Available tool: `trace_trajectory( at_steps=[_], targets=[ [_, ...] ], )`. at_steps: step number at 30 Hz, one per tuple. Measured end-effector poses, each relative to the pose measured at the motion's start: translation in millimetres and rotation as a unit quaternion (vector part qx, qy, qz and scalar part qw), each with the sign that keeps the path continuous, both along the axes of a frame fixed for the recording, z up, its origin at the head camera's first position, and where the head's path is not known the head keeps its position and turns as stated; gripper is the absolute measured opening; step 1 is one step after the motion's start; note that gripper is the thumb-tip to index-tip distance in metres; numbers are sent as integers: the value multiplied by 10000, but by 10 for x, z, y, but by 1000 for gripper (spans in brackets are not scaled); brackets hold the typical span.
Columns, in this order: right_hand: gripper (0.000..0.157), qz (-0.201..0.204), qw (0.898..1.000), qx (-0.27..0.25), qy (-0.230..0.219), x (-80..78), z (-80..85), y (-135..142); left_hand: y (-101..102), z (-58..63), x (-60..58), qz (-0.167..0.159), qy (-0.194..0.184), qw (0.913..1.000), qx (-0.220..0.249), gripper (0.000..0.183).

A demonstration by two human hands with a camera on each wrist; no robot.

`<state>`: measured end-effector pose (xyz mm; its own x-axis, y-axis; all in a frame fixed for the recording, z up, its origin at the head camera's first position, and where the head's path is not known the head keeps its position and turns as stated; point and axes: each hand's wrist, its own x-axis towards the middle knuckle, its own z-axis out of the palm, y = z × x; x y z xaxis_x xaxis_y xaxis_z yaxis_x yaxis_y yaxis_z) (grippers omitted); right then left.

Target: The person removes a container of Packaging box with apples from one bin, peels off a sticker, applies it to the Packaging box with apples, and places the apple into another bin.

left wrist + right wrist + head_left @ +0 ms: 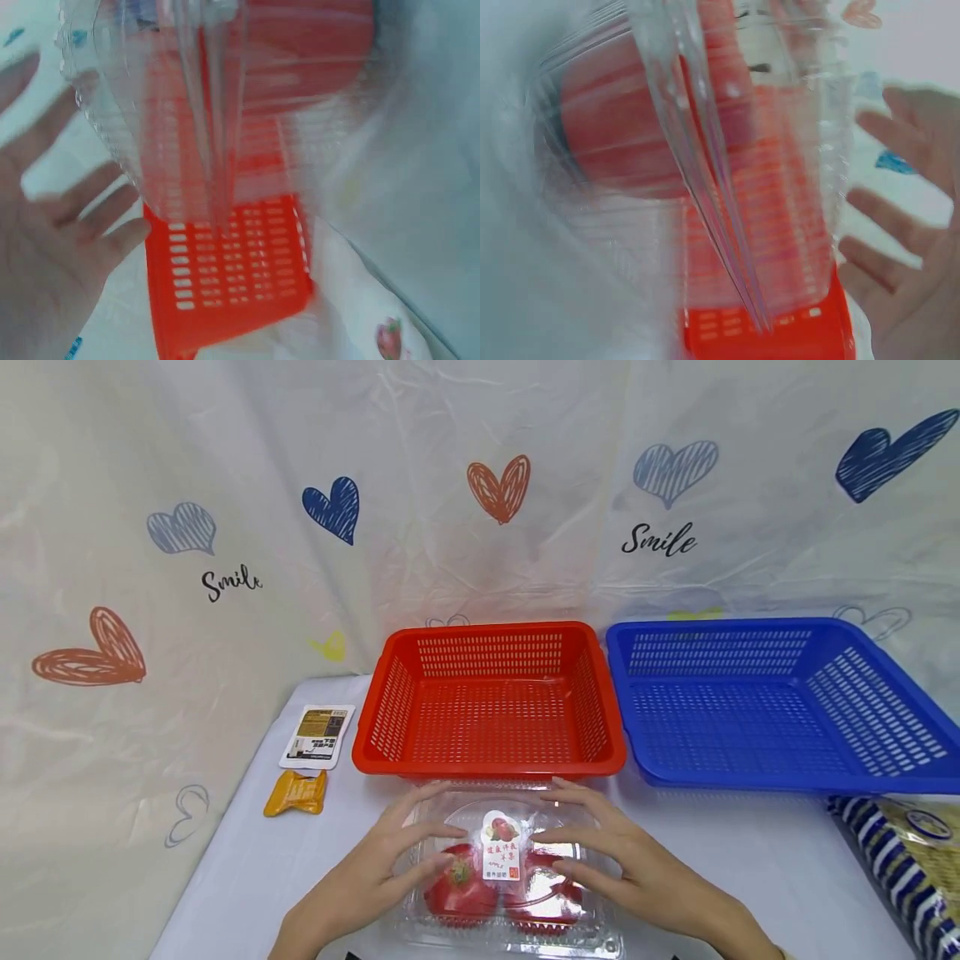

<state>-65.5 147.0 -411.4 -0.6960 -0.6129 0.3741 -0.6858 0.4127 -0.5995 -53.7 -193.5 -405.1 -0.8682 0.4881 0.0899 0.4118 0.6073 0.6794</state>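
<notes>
A clear plastic clamshell box point(547, 810) stands in front of me with two round red fruits point(461, 893) inside and a white fruit label point(501, 852) on its lid. My left hand point(367, 868) is at the box's left side, fingers spread and reaching over its lid. From the other side my right hand point(645, 868) mirrors it, fingers apart and slightly bent. Both wrist views show the box's ridged rim point(214, 127) close up, with the left fingers point(97, 187) and right fingers point(885, 217) along the box's edges, not curled round it.
Directly behind the box sits a red basket point(487, 768), with a blue basket point(750, 779) to its right. A white packet point(318, 739) and an orange wrapped snack point(296, 793) lie at left. A striped bag point(900, 860) rests at the right edge. A heart-printed curtain point(420, 468) hangs behind.
</notes>
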Motion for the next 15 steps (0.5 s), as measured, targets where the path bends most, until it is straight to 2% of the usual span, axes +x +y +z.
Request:
trace_trajectory(
  at_steps=[2, 4, 6, 8, 10, 12, 15],
  targets=[
    [42, -410, 9990, -181, 50, 11, 5, 59, -28, -10, -3, 519, 70, 9981, 323, 36],
    [46, -724, 9966, -377, 98, 9, 3, 120, -58, -23, -16, 1046, -141, 9924, 630, 43],
    [48, -941, 9940, -546, 59, 5, -14, 181, -89, -42, -23, 1571, -613, 9816, 899, 50],
    [47, -1148, 9911, -659, -129, 3, -44, 231, -118, -73, -29, 1972, -1255, 9650, 1186, 53],
    [44, -1296, 9876, -686, -560, 4, -89, 279, -140, -118, -38, 2129, -1796, 9497, 1434, 56],
    [43, -1421, 9804, -633, -1209, 3, -143, 316, -152, -174, -44, 2121, -2203, 9380, 1632, 59],
    [52, -1391, 9621, -546, -2283, -18, -224, 356, -148, -270, -65, 1952, -2636, 9289, 1718, 65]
  ],
)
